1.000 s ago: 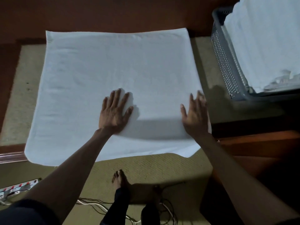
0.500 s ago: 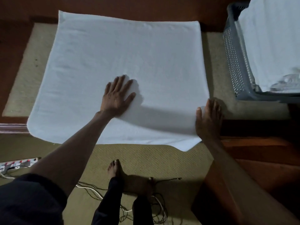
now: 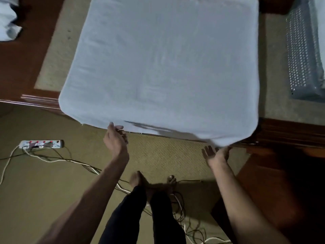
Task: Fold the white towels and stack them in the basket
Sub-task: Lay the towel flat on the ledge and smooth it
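A large white towel (image 3: 163, 67) lies spread flat on the table, its near edge hanging over the table's front. My left hand (image 3: 116, 138) is at that near edge, thumb above and fingers curled below, pinching the hem. My right hand (image 3: 217, 153) is palm up with fingers apart, just under the towel's near right corner. The grey perforated basket (image 3: 299, 50) stands on the table to the right, with white folded towels (image 3: 321, 18) in it, mostly cut off by the frame.
Another crumpled white towel (image 3: 8, 18) lies at the far left. A power strip (image 3: 41, 144) and loose cables (image 3: 79, 163) run across the carpet near my feet (image 3: 153, 184). Dark wooden furniture (image 3: 281, 182) stands at the right.
Both hands have left the top of the towel and dropped to its near edge. The left now pinches the hem, the right has turned palm up under the corner. The view has tilted down.
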